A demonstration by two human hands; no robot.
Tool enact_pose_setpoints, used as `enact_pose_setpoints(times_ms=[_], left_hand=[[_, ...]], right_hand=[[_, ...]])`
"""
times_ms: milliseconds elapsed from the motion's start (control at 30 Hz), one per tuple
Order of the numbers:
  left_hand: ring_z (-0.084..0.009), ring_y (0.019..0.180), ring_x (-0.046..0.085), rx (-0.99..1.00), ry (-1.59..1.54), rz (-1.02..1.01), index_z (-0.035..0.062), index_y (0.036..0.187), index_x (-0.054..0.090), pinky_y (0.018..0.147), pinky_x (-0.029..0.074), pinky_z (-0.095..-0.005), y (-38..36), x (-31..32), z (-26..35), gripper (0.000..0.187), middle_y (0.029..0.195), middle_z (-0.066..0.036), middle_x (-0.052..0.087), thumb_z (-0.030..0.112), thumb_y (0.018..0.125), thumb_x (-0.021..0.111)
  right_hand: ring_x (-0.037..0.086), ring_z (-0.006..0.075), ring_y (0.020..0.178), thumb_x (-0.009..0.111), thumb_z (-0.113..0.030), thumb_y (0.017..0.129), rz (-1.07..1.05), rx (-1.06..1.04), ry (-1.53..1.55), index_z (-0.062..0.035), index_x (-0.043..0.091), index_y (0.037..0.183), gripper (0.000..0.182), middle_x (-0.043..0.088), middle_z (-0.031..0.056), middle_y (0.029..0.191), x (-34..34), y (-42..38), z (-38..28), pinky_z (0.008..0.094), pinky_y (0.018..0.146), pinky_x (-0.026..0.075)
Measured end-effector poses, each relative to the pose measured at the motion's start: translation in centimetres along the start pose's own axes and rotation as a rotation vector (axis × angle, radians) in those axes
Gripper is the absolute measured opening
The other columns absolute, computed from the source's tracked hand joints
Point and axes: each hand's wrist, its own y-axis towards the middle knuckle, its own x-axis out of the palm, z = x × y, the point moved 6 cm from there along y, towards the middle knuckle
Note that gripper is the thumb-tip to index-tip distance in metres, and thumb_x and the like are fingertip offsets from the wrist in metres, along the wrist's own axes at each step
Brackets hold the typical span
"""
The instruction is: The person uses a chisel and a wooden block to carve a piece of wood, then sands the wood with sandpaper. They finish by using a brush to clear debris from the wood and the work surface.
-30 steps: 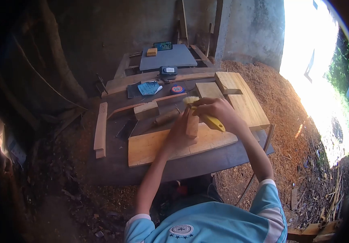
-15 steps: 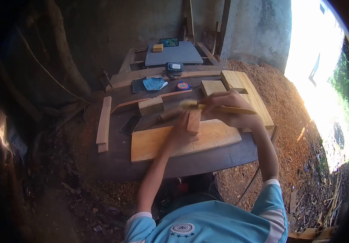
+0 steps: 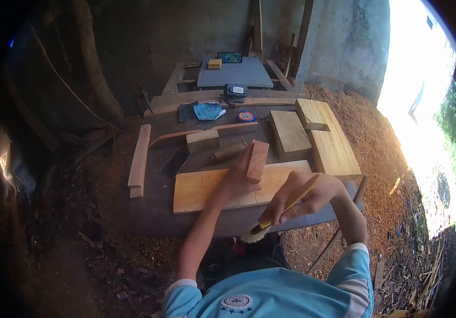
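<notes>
My left hand (image 3: 238,177) grips a small reddish wooden block (image 3: 258,161), held tilted above a long pale board (image 3: 196,191) near the table's front edge. In my right hand (image 3: 304,199) is a brush (image 3: 300,194) with a yellow handle; its pale bristles point down and left, past the table's front edge and apart from the block. Behind the block lies a round wooden piece (image 3: 229,151). A notched wooden block (image 3: 203,140) rests further left.
Thick boards (image 3: 334,148) and a flat block (image 3: 290,132) lie on the right. Toward the back are a tape measure (image 3: 245,116), blue sandpaper (image 3: 208,111) and a black device (image 3: 235,90). A narrow wooden piece (image 3: 139,159) lies left. Sawdust (image 3: 381,175) covers the ground.
My right hand has moved the brush off the block's top, down toward my body. My left hand still holds the block. The view has shifted slightly.
</notes>
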Motion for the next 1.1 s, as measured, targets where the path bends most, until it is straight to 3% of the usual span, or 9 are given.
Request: enact_pose_setpoints(times_ms=[133, 233, 367, 533, 700, 767, 833, 933, 1100], left_hand=[[-0.0346, 0.135, 0.023, -0.180, -0.303, -0.089, 0.0024, 0.140, 0.021, 0.111, 0.022, -0.0369, -1.8, 0.1, 1.4, 0.098, 0.143, -0.024, 0.025, 0.012, 0.058, 0.074], [-0.0345, 0.133, 0.026, -0.213, -0.488, 0.069, 0.0022, 0.137, 0.028, 0.110, 0.024, -0.0375, -1.3, 0.2, -0.7, 0.093, 0.140, -0.021, 0.030, 0.014, 0.058, 0.075], [-0.0328, 0.131, 0.032, -0.113, -0.234, -0.026, 0.0041, 0.143, 0.016, 0.107, 0.029, -0.0379, -1.3, -0.5, 1.5, 0.102, 0.139, -0.020, 0.033, 0.011, 0.059, 0.074], [-0.0311, 0.130, 0.033, -0.135, -0.353, 0.082, 0.0044, 0.144, 0.011, 0.107, 0.030, -0.0383, -0.9, -0.7, 0.1, 0.105, 0.138, -0.020, 0.034, 0.007, 0.060, 0.074], [-0.0339, 0.126, 0.038, -0.140, -0.304, 0.061, 0.0062, 0.145, 0.012, 0.105, 0.032, -0.0392, -1.5, -0.3, 1.0, 0.108, 0.137, -0.021, 0.037, 0.013, 0.059, 0.078], [-0.0188, 0.118, 0.044, -0.108, -0.428, 0.119, 0.0091, 0.145, 0.016, 0.102, 0.035, -0.0331, -1.5, -0.4, -0.6, 0.110, 0.137, -0.013, 0.039, 0.006, 0.057, 0.081], [-0.0248, 0.123, 0.041, -0.126, -0.565, 0.141, 0.0082, 0.144, 0.019, 0.102, 0.034, -0.0359, -1.3, -0.6, -1.5, 0.106, 0.136, -0.016, 0.039, 0.012, 0.057, 0.080], [-0.0225, 0.125, 0.039, 0.043, -0.672, 0.184, 0.0119, 0.145, 0.021, 0.103, 0.034, -0.0349, -1.2, -1.1, -0.8, 0.101, 0.136, -0.013, 0.040, 0.027, 0.063, 0.080], [-0.0192, 0.121, 0.043, -0.273, -1.413, 0.065, 0.0122, 0.143, 0.025, 0.101, 0.036, -0.0336, -1.1, -0.4, -0.6, 0.100, 0.135, -0.010, 0.042, 0.075, 0.070, 0.050]], right_hand=[[0.065, 0.0264, 0.088, 0.061, 0.003, 0.073, 0.327, 0.227, -0.290, 0.0018, 0.063, 0.087, 0.014, 0.066, 0.0136, 0.096, -1.3, 0.1, 3.9, 0.0338, 0.078, 0.051], [0.066, 0.0263, 0.082, 0.063, 0.002, 0.071, 0.047, -0.174, 0.187, 0.0001, 0.063, 0.085, 0.015, 0.068, 0.0078, 0.090, -0.1, -0.4, 1.4, 0.0351, 0.072, 0.051], [0.066, 0.0245, 0.083, 0.064, 0.000, 0.073, 0.496, 0.033, -0.116, -0.0006, 0.064, 0.086, 0.013, 0.068, 0.0102, 0.089, -3.2, -0.7, 2.9, 0.0321, 0.075, 0.051], [0.066, 0.0253, 0.082, 0.063, -0.001, 0.076, -0.008, -0.156, 0.460, -0.0014, 0.066, 0.088, 0.013, 0.068, 0.0122, 0.088, -0.4, -0.6, 0.8, 0.0318, 0.077, 0.051], [0.067, 0.0236, 0.082, 0.065, -0.001, 0.076, 0.248, -0.052, -0.235, -0.0006, 0.067, 0.090, 0.015, 0.069, 0.0128, 0.089, -0.2, 0.6, 2.6, 0.0314, 0.077, 0.052], [0.067, 0.0245, 0.083, 0.064, 0.000, 0.075, 0.089, -0.169, 0.191, -0.0005, 0.067, 0.090, 0.015, 0.068, 0.0123, 0.090, 0.7, -0.3, 0.7, 0.0321, 0.076, 0.052], [0.066, 0.0269, 0.085, 0.062, 0.001, 0.075, 0.048, -0.312, 0.428, -0.0011, 0.066, 0.091, 0.017, 0.066, 0.0121, 0.096, -0.2, -1.1, -0.9, 0.0334, 0.074, 0.053], [0.065, 0.0276, 0.087, 0.061, 0.001, 0.076, 0.589, 0.061, -0.248, -0.0013, 0.067, 0.092, 0.017, 0.065, 0.0124, 0.102, -2.5, -0.5, 0.5, 0.0340, 0.075, 0.053], [0.065, 0.0267, 0.089, 0.065, -0.002, 0.077, 0.257, -0.182, 0.272, -0.0020, 0.066, 0.091, 0.015, 0.065, 0.0132, 0.100, -1.2, -1.3, 0.1, 0.0336, 0.074, 0.052]])
